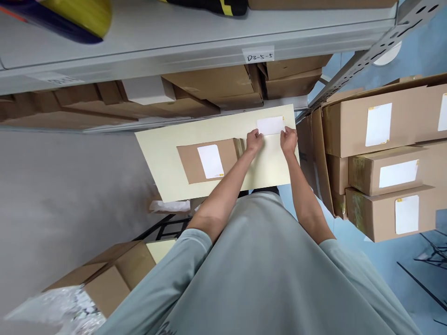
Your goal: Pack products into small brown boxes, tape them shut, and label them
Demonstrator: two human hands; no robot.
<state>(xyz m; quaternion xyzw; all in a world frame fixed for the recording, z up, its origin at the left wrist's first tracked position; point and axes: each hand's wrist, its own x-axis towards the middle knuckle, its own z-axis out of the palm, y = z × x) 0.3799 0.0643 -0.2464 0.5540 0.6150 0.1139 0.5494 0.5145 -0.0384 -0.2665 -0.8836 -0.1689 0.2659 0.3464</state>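
Note:
A white paper label point(271, 126) with a small yellow mark lies over the right part of a cream board point(167, 158). My left hand point(254, 141) pinches the label's lower left corner. At its lower right edge, my right hand point(288, 139) has its fingers closed on the label. To the left of my left hand, a flat brown cardboard box point(188, 163) rests on the board, with a white label point(210, 161) on its top face. My left forearm passes close to the box's right side.
A metal shelf point(209, 51) with brown boxes point(216, 83) spans the top. Labelled cartons point(380, 125) are stacked at the right beside a perforated post point(370, 51). Lower left are an open carton point(108, 291) and clear plastic wrap point(52, 304).

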